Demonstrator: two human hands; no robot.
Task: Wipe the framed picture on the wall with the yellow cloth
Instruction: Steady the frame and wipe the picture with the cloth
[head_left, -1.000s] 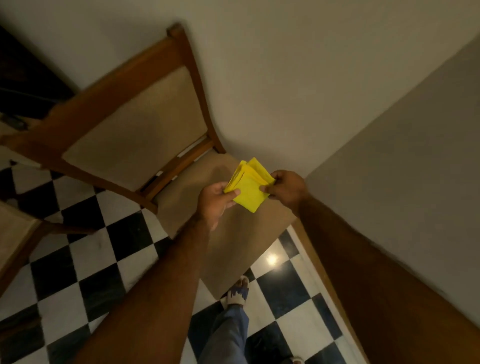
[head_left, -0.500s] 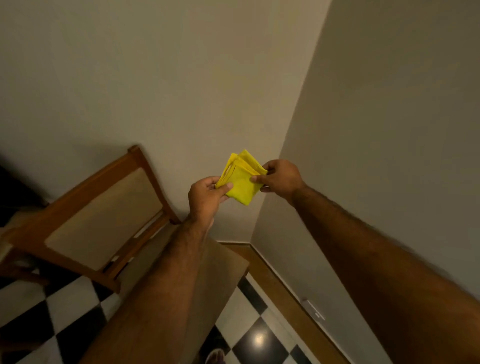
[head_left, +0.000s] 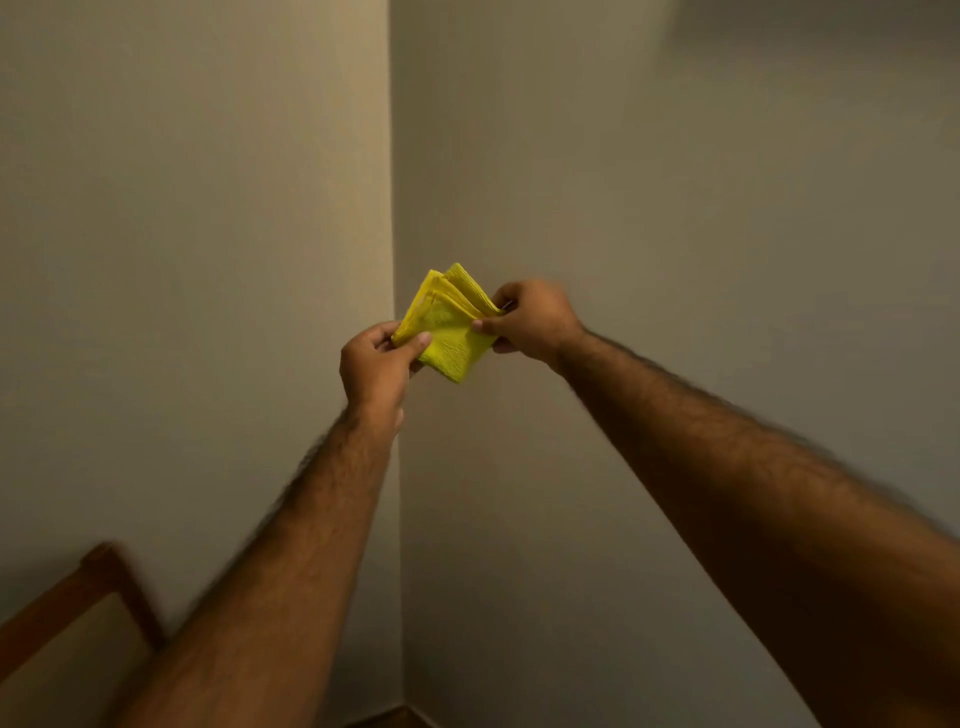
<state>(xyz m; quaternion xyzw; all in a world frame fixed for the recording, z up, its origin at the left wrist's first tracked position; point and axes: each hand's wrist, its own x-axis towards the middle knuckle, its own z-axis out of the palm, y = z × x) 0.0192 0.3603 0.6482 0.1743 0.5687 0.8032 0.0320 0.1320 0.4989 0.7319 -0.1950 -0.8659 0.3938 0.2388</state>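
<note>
A folded yellow cloth (head_left: 451, 327) is held up in front of a corner where two plain walls meet. My left hand (head_left: 375, 366) pinches its lower left edge between thumb and fingers. My right hand (head_left: 532, 319) grips its right edge, where the folded layers fan out. Both forearms reach forward from the bottom of the view. No framed picture is in view; only a dark blurred patch shows at the top right edge.
The wooden back of a chair (head_left: 78, 618) with a beige pad sits at the bottom left against the left wall. A strip of brown skirting (head_left: 387, 719) shows at the foot of the corner. The right wall (head_left: 675, 208) is bare.
The view has tilted upward from the chequered floor and chair to the wall corner. Both hands rose with the cloth and kept hold of it.
</note>
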